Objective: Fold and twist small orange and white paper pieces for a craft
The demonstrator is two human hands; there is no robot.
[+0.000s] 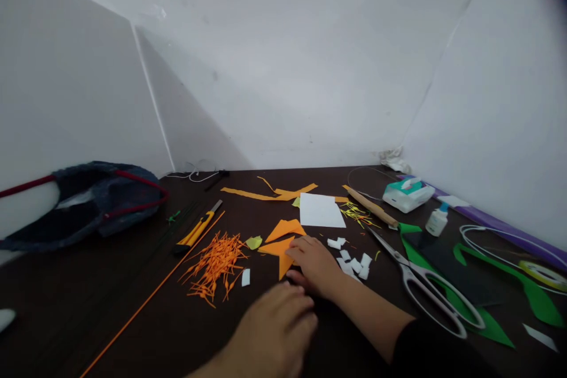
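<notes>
Low in the middle, my left hand is blurred, its fingers bent toward the right; whether it holds anything is not visible. Just beyond it, my right hand reaches in from the right, thumb and fingers apart, fingertips touching a pointed orange paper piece. Another orange paper piece lies behind that one. To their left are a small yellow-green scrap and a heap of thin orange stamens. A white paper square lies beyond my right hand, with crumpled white scraps beside its wrist.
Large scissors lie open at right, near green paper pieces, a small bottle and a tissue pack. A yellow cutter knife, a long orange stick and a denim bag are at left. White walls enclose the dark table.
</notes>
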